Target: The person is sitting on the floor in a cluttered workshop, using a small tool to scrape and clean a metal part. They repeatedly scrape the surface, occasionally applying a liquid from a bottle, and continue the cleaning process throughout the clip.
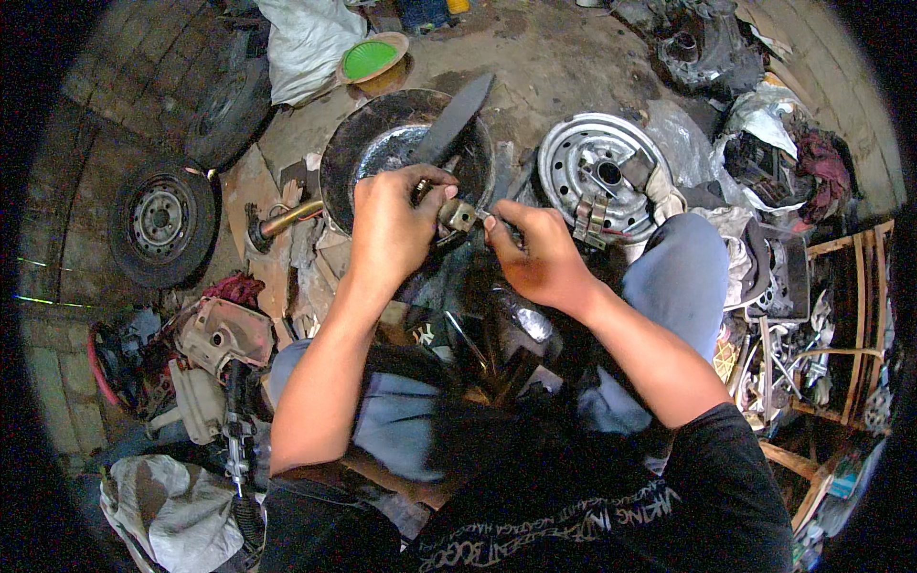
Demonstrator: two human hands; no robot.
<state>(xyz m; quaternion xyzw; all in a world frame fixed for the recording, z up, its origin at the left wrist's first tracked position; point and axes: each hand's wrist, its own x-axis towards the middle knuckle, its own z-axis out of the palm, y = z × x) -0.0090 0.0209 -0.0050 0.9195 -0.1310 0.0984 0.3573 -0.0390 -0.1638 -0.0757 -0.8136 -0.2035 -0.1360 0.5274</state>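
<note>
My left hand [396, 215] is closed, thumb and fingers pinching a small brass-toned metal block [462, 216] with a hole in its face. Close beside it, my right hand [540, 250] is also closed, its thumb and forefinger pressed together at the block's right side. What they pinch is too small to make out. Beyond my left hand a broad dark blade [457, 119] slants up to the right over a round black metal pan [339, 143]. Its lower end passes behind my left hand, so I cannot tell whether I hold it.
A silver wheel rim [564, 153] lies to the right with a metal part [592, 218] on it. Tyres [162, 220] lean at the left wall. A green-lined bowl [371, 61] stands far off. A dirty metal housing [224, 334] lies left; a wooden rack [855, 325] stands right.
</note>
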